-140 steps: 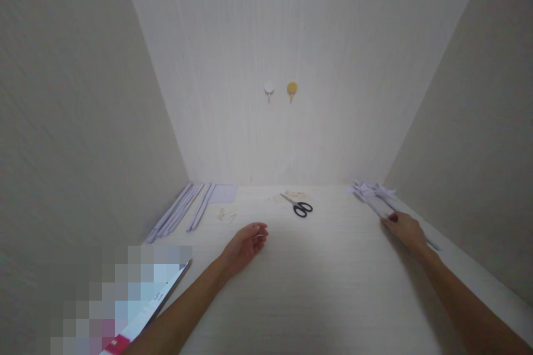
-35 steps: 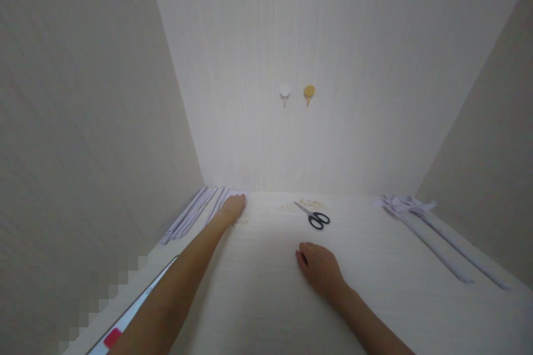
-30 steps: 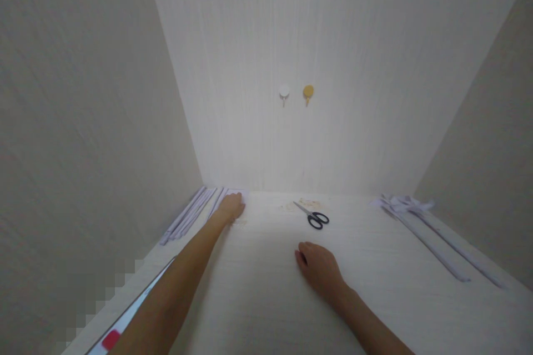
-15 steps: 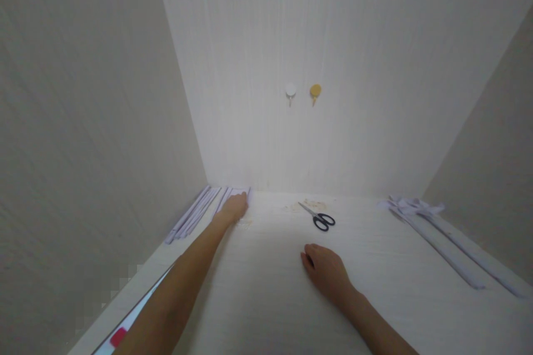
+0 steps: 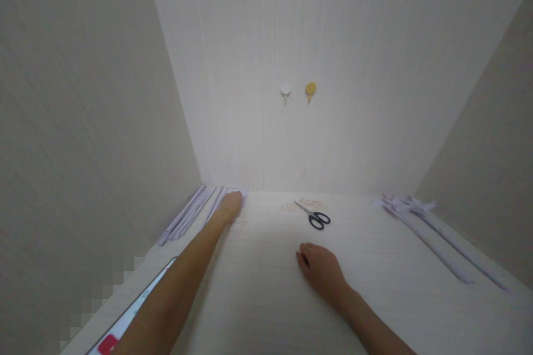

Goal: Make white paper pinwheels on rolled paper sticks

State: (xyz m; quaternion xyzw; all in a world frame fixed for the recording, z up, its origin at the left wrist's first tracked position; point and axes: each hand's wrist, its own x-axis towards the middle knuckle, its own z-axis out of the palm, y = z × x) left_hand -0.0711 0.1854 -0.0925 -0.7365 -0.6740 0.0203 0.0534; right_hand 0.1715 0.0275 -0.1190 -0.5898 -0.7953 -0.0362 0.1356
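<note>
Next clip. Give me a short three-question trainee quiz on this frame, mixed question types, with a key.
1. True or false: the right hand holds the scissors.
2. Multiple choice: what does the left hand rest on? A) the scissors B) the sheet of paper at the table's far left C) the yellow wall hook
3. Fill in: the long folded paper strips with crumpled ends lie along the table's ____ side.

Key
1. False: it lies palm down on the table, nearer than the scissors and apart from them.
2. B
3. right
</note>
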